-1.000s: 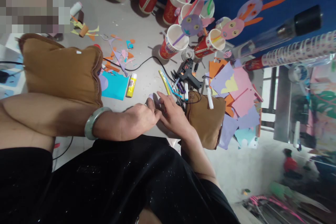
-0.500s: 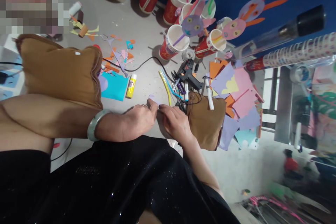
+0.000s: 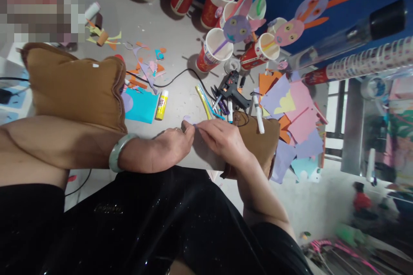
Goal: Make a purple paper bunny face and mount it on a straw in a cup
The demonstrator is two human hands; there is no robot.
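Note:
A small piece of light-purple paper (image 3: 186,118) shows just beyond the fingertips of my left hand (image 3: 171,148). That hand, with a ring and a pale green bangle at the wrist, is closed, thumb and finger pressed on the paper near the tabletop. Facing it, my right hand (image 3: 222,139) is pinched at the paper's edge, its fingertips almost touching the left ones. My fingers cover most of the piece. A yellow glue stick (image 3: 161,105) stands left of the hands. Yellow and blue strips (image 3: 204,102) lie just beyond the right hand.
A black glue gun (image 3: 234,90) with its cord lies beyond my right hand. Brown cushions (image 3: 75,88) flank my arms. Paper scraps (image 3: 148,68), a blue sheet (image 3: 141,109), and coloured paper (image 3: 301,124) lie around. Red paper cups (image 3: 209,58) with paper animals line the back.
My right hand has lifted and turned, its wrist shifting right and its fingertips now pinched closer to the left fingertips. The left hand stays nearly in place.

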